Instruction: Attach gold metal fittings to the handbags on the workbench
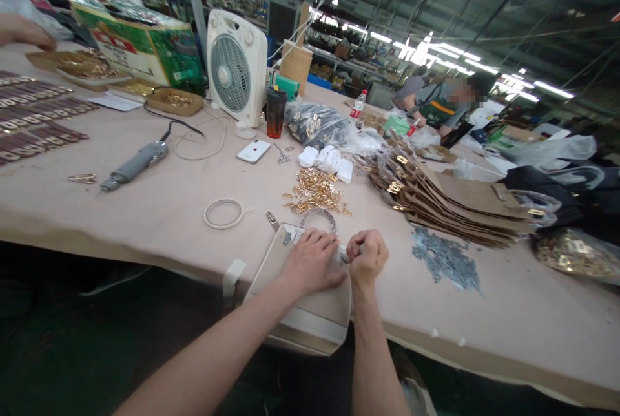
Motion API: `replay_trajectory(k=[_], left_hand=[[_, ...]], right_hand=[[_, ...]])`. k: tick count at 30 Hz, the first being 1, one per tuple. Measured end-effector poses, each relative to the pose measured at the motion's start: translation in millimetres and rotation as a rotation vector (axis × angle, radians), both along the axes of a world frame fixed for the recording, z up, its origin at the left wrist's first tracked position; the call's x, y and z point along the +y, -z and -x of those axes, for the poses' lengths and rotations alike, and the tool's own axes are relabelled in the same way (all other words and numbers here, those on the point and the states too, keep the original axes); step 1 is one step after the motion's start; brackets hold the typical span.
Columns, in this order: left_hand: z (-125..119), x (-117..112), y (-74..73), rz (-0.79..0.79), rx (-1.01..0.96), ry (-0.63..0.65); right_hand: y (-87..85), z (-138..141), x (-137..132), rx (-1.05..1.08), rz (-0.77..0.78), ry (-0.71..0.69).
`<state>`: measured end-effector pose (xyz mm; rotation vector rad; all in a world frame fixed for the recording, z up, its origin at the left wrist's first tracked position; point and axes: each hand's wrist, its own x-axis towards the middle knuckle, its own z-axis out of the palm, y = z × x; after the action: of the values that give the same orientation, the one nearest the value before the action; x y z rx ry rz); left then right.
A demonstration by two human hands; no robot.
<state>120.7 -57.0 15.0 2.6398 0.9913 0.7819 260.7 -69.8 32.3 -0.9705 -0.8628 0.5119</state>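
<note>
A cream-coloured bag (pixel 314 319) hangs partly over the table's front edge. My left hand (pixel 311 263) lies flat on its upper part, fingers stretched forward and thumb apart. Beside the bag's upper right corner, my right hand (pixel 367 254) is curled closed; whatever its fingers hold is hidden. A small metal fitting (pixel 287 238) shows at the upper left corner, with a metal-ended tab (pixel 272 218) sticking out beyond it. Just past the bag lie a clear ring-shaped strip (pixel 320 212) and a pile of small gold hardware pieces (pixel 316 191).
To the right are grey metal plates (pixel 446 257) and stacked brown bag panels (pixel 455 203). A tape roll (pixel 223 214), an electric screwdriver (pixel 133 166), a phone (pixel 254 151), a tumbler (pixel 276 112) and a fan (pixel 235 70) stand or lie leftward. Co-workers sit across the table.
</note>
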Motion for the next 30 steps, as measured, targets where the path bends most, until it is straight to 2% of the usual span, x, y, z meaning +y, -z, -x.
replay_trajectory(k=[4, 8, 11, 14, 18, 22, 30], left_hand=[[-2.5, -0.7, -1.4, 0.024, -0.031, -0.003], [0.5, -2.0, -0.2, 0.028, -0.085, -0.013], [15.7, -1.0, 0.9, -0.003, -0.120, -0.043], [39.4, 5.5, 0.5, -0.020, -0.153, -0.095], [61.7, 18.5, 2.4, 0.006, -0.196, -0.067], [63.3, 24.0, 7.2, 0.033, -0.194, -0.017], [60.8, 23.8, 5.3, 0.062, -0.158, -0.030]], right_hand=[[9.2, 1.3, 7.4, -0.034, 0.127, -0.053], [14.7, 1.4, 5.5, -0.049, 0.091, 0.002], [15.6, 1.7, 1.8, 0.000, 0.061, 0.039], [15.0, 1.8, 0.9, -0.005, 0.067, 0.017], [14.8, 2.0, 1.8, 0.000, 0.074, 0.000], [18.1, 3.2, 1.0, -0.002, 0.062, 0.049], [18.5, 7.4, -0.7, -0.021, 0.041, 0.063]])
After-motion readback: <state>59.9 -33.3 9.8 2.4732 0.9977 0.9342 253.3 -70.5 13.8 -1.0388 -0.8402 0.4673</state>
